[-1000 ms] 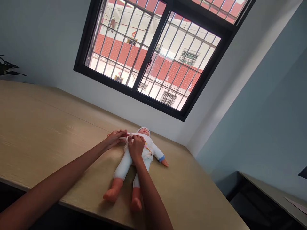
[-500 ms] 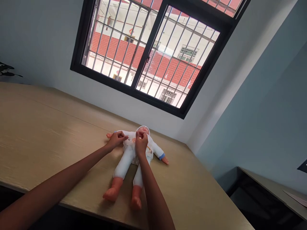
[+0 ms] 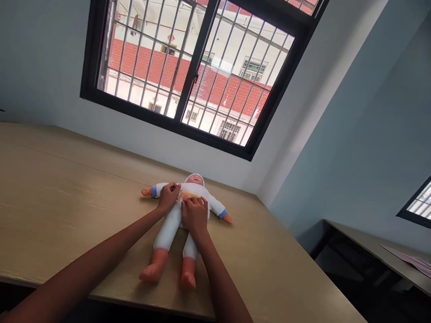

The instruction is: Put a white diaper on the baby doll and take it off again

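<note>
Both hands rest on a doll (image 3: pixel 183 215) lying face-up on the wooden table (image 3: pixel 67 179) below the barred window (image 3: pixel 188 72). Left hand (image 3: pixel 168 196) and right hand (image 3: pixel 194 214) pinch the white suit at its belly, fingers closed on cloth.

No readable text or labels anywhere

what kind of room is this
Probably an office or training room rather than a home nursery. A long, bare wooden table runs under a black-framed barred window facing a brick building, another desk stands to the right, and both hands work on a baby doll lying face up.
</note>
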Available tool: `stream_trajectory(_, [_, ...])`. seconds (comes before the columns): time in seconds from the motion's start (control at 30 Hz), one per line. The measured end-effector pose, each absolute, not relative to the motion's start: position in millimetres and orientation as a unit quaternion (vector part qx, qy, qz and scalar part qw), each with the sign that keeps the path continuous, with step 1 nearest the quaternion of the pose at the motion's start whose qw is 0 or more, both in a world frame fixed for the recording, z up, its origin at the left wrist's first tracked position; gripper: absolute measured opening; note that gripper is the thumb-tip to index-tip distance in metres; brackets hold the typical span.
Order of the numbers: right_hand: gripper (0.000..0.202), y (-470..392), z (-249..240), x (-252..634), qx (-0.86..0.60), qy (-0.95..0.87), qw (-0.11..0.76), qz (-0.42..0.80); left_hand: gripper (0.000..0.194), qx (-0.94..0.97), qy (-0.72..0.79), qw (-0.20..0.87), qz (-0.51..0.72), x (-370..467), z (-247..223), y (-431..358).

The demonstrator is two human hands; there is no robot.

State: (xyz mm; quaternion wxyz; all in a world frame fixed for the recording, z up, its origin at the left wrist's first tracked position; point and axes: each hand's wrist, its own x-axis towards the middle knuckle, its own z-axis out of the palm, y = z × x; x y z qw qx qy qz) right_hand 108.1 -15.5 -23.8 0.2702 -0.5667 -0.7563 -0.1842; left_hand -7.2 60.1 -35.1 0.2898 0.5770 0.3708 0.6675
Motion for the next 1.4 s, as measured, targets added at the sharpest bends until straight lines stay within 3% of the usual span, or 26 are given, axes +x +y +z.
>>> stream_trajectory(0.17, [0.03, -17, -27, 107, -0.564, -0.754, 0.274, -0.197, 0.029, 0.629, 0.357, 0.265, 0.638, -12, -35, 53])
stream_trajectory(0.4, [0.032, -19, -28, 108, -0.568, -0.747, 0.295, -0.179, 0.028, 0.754, 0.292, 0.148, 0.57, -24, -35, 41])
stream_trajectory(0.73, [0.03, -19, -27, 108, -0.577, -0.739, 0.307, -0.163, 0.017, 0.809, 0.26, 0.154, 0.504, -29, -30, 34])
stream_trajectory(0.97, [0.026, -19, -28, 106, -0.571, -0.732, 0.331, -0.17, 0.026, 0.832, 0.329, -0.03, 0.446, -29, -27, 38])
stream_trajectory(1.23, [0.025, -16, -33, 107, -0.56, -0.729, 0.349, -0.181, 0.031, 0.855, 0.285, -0.013, 0.432, -28, -33, 39])
stream_trajectory(1.4, [0.021, -16, -34, 110, -0.551, -0.709, 0.418, -0.138, 0.033, 0.855, 0.283, 0.014, 0.433, -26, -30, 35])
